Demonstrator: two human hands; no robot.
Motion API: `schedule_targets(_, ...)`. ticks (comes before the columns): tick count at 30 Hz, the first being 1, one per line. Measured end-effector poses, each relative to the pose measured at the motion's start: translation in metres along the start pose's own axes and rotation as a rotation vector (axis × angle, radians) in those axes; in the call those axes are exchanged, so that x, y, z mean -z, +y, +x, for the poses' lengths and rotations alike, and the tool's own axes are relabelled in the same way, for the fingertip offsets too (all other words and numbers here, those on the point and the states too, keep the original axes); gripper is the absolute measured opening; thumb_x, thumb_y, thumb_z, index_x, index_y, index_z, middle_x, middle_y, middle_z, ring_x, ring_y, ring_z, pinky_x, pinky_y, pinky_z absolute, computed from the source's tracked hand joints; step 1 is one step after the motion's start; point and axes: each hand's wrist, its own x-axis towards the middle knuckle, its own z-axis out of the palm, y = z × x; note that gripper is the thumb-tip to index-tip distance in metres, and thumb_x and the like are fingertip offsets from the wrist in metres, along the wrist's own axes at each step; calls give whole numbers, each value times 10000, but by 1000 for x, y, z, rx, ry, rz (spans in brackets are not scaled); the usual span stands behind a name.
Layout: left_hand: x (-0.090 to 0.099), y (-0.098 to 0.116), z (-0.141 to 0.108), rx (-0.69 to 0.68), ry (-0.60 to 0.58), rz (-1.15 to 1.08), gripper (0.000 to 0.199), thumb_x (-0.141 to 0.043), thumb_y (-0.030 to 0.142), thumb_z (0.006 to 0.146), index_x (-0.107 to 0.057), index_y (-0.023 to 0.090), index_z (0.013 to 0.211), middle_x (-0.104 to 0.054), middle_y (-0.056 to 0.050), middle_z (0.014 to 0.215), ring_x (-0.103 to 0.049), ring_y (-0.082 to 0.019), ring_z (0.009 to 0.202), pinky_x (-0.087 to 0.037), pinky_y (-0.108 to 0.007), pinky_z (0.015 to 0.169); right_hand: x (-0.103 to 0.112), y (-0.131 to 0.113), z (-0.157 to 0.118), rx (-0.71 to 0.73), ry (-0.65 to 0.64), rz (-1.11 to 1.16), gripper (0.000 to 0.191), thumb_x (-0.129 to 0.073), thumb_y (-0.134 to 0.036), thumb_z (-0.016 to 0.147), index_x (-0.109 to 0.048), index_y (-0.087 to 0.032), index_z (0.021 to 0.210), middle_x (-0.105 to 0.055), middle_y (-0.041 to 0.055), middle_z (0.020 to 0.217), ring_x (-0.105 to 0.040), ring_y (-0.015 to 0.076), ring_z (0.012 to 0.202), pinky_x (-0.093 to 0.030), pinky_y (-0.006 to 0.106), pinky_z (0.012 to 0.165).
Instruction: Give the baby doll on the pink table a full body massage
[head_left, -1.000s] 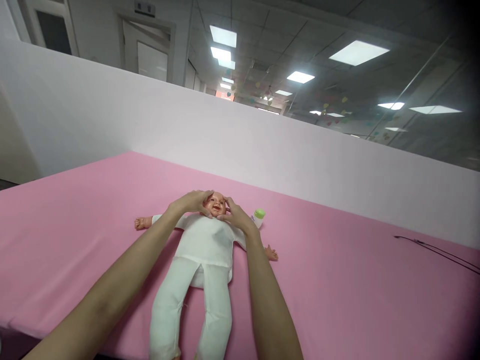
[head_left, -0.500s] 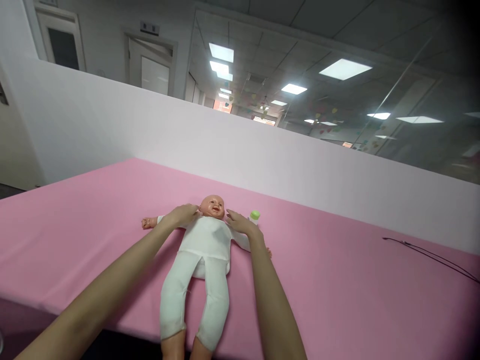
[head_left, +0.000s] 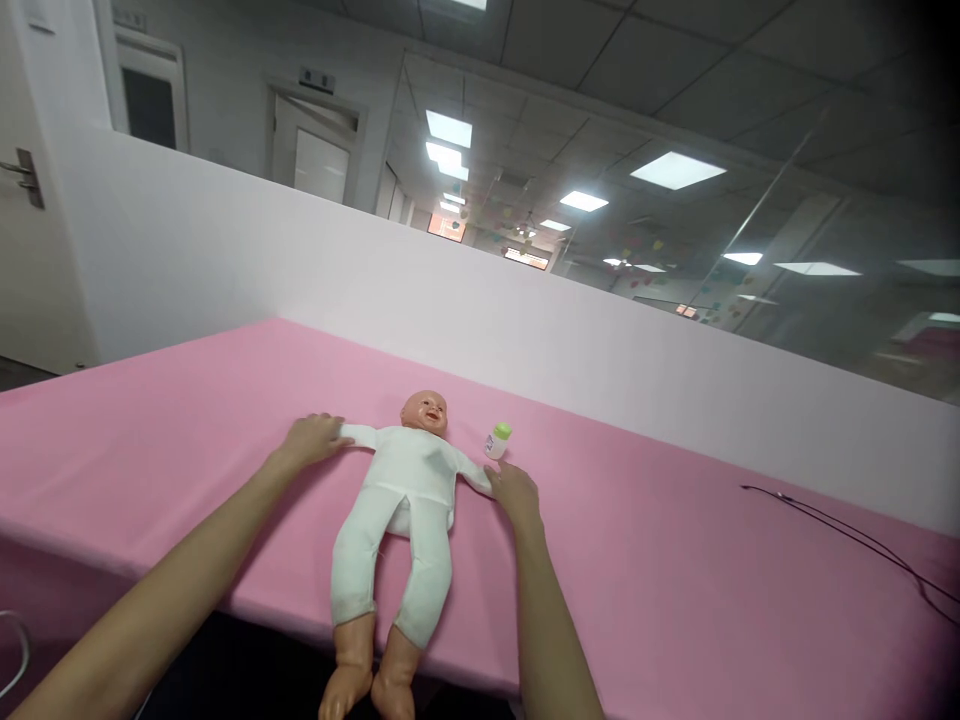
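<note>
A baby doll in a white long-sleeved top and white trousers lies on its back, arms spread and bare feet towards me. My left hand is closed round the end of the doll's sleeve on the left, hiding the doll's hand there. On the other side, my right hand is closed round the other sleeve's end, and that doll hand is covered too. Just beyond my right hand stands a small clear bottle with a green cap, apart from my fingers.
A pink cloth covers the table, its front edge under the doll's lower legs. Thin black cables lie on the right. A white partition runs along the back. At the lower left edge is a white cable loop.
Both my hands have slid outward from beside the doll's head and shoulders down along its arms to the ends. The bottle, partly hidden before, now shows whole. My view has shifted slightly.
</note>
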Motion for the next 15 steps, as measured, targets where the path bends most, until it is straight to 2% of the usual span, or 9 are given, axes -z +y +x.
schedule_targets(3,18,-21,0,112,-21,3,526,-730,639,729,-714,236,1066,-745,-164,1122,-667,-384,1051,-444,-373,763,11,17,-2,-286,-40,-10,639,-333,-593,1031,-666,-91,1245,-645,279,1294,-575,407,1252,-468,479,929)
schedule_targets(6,23,-29,-1,117,-63,-38,425,-779,626,665,-662,243,806,-740,-97,890,-676,-316,830,-391,-335,655,16,21,-2,-414,-116,-9,701,-316,-657,1010,-672,-99,1238,-600,299,1355,-555,429,1287,-461,526,939)
schedule_targets(9,20,-26,-2,135,-19,-93,440,-807,609,637,-566,242,663,-681,-56,737,-612,-249,642,-347,-324,591,15,20,-1,-406,-109,46,670,-401,-692,972,-669,-116,1185,-672,276,1226,-650,393,1161,-494,478,880)
schedule_targets(11,18,-24,-1,147,59,-192,415,-845,551,598,-580,239,665,-665,-41,717,-580,-222,606,-338,-315,569,11,22,1,-364,-101,172,606,-537,-704,908,-671,-141,1089,-731,223,1031,-712,347,951,-517,425,778)
schedule_targets(13,15,-23,1,158,148,-392,379,-877,485,564,-639,232,717,-651,-26,691,-564,-202,595,-347,-302,553,5,25,5,-282,-99,401,504,-671,-670,838,-665,-173,915,-723,141,781,-684,280,702,-504,375,658)
schedule_targets(15,11,-22,4,189,238,-685,396,-907,450,537,-665,218,747,-623,-7,645,-541,-176,577,-368,-289,545,-2,27,8,-181,-35,727,450,-776,-620,770,-627,-196,752,-643,61,589,-586,211,534,-462,332,563)
